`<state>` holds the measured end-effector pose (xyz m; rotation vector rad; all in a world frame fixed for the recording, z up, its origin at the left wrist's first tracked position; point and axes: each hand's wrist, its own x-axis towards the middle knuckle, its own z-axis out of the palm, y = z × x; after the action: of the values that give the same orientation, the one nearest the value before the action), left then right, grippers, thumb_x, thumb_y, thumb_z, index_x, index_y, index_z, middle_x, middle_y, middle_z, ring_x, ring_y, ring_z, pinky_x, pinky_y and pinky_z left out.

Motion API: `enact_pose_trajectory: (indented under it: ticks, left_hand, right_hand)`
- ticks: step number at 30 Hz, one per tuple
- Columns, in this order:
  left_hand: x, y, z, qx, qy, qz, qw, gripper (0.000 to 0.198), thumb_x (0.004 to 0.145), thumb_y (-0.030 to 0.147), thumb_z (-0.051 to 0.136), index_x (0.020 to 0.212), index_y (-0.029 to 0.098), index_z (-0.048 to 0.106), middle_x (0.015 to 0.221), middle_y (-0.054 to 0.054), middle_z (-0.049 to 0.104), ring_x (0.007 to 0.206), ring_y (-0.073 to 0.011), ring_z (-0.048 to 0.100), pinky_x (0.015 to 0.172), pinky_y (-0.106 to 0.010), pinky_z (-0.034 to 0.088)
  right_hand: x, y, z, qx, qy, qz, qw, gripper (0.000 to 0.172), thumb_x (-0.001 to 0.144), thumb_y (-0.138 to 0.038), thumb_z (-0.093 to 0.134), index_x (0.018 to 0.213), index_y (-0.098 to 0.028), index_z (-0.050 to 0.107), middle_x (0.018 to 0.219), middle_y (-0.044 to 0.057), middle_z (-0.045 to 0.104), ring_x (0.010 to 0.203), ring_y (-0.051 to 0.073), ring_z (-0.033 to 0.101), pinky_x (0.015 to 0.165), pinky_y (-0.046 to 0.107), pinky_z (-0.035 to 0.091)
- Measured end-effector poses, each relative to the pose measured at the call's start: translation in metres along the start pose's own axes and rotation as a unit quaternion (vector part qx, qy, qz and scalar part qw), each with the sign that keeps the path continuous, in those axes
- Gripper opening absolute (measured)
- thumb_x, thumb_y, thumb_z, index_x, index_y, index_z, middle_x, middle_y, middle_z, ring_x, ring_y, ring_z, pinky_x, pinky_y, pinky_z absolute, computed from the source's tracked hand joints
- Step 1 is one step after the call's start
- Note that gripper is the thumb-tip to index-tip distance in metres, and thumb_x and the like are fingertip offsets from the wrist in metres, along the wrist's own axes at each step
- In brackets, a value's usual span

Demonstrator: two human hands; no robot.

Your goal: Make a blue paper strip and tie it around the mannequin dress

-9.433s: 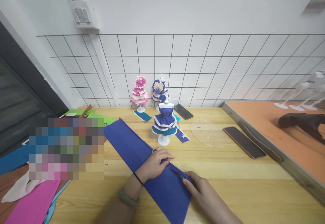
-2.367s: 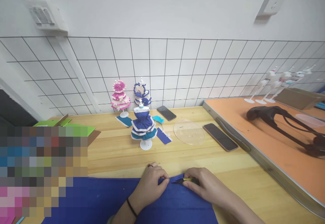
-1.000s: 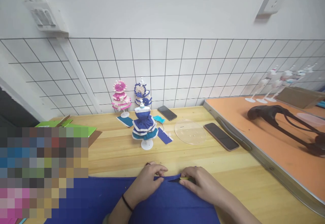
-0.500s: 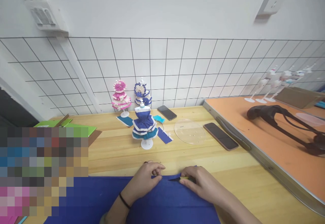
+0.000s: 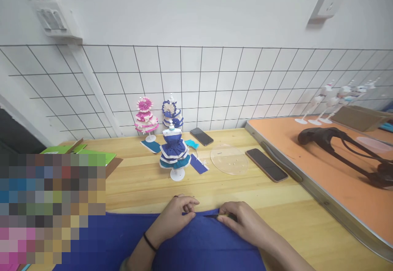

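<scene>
Dark blue cloth [image 5: 208, 242] spreads over the near side of the table, its far edge running beneath both hands. My left hand [image 5: 176, 215], with a black band at the wrist, pinches that edge between thumb and curled fingers. Just to its right, my right hand [image 5: 241, 217] is closed around small thread snips [image 5: 211, 216]. Their dark, pointed blades lie along the cloth edge and point at my left hand. Most of the handle, with a bit of yellow, is hidden in the palm. Beyond the hands stands a miniature dress form [image 5: 175, 152] in a blue, white and teal tiered dress.
Two more dressed forms, one pink [image 5: 146, 117], stand behind. Fabric scraps [image 5: 199, 163], a clear disc [image 5: 229, 159] with tiny beads and two phones [image 5: 266, 164] lie around. On the right an orange board [image 5: 331, 205] carries a black strap-like frame [image 5: 344, 152]. The left corner is pixelated.
The blades of the snips look closer together, showing as a thin line where a wider wedge was. Both hands and the cloth stay almost in place.
</scene>
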<state>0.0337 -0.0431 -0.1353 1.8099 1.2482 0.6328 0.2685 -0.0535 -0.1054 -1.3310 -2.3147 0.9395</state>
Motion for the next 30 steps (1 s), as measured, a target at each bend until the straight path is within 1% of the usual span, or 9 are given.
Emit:
enact_pose_trajectory:
  ticks: [7,13,21,30]
  left_hand:
    - [-0.0001,-0.0029,0.0014,0.000,0.008,0.003,1.000,0.030,0.069,0.011,0.056,0.097,0.019,0.065,0.081,0.000,0.061,0.075,-0.0121,0.056,0.075,-0.025,0.045]
    - [0.0002,-0.0024,0.0009,0.000,0.006,0.003,1.000,0.030,0.069,0.011,0.057,0.097,0.018,0.065,0.081,-0.001,0.061,0.075,-0.0132,0.057,0.075,-0.026,0.045]
    - [-0.0002,-0.0017,-0.0013,-0.004,-0.002,0.004,1.000,0.029,0.069,0.012,0.057,0.096,0.019,0.065,0.081,-0.001,0.060,0.075,-0.0121,0.056,0.075,-0.025,0.045]
    - [0.0005,-0.0039,-0.0015,-0.008,-0.004,0.003,1.000,0.030,0.068,0.012,0.057,0.096,0.018,0.066,0.079,-0.001,0.061,0.075,-0.0137,0.056,0.076,-0.027,0.044]
  right_hand:
    - [-0.0004,-0.0020,-0.0002,-0.015,0.002,0.007,1.000,0.019,0.084,-0.034,0.050,0.084,-0.022,0.064,0.082,0.002,0.068,0.075,0.018,0.061,0.067,0.024,0.041]
    - [0.0012,-0.0051,-0.0001,-0.016,-0.005,-0.003,1.000,0.020,0.084,-0.035,0.049,0.086,-0.022,0.064,0.083,0.002,0.068,0.076,0.018,0.061,0.068,0.024,0.041]
    - [0.0091,-0.0059,0.0003,-0.043,-0.013,-0.008,0.999,0.021,0.084,-0.036,0.049,0.088,-0.022,0.064,0.083,0.002,0.069,0.075,0.018,0.061,0.066,0.024,0.040]
    - [0.0010,0.0005,-0.0046,-0.042,-0.013,0.005,0.999,0.020,0.085,-0.036,0.049,0.084,-0.023,0.064,0.082,0.001,0.069,0.075,0.018,0.061,0.066,0.024,0.040]
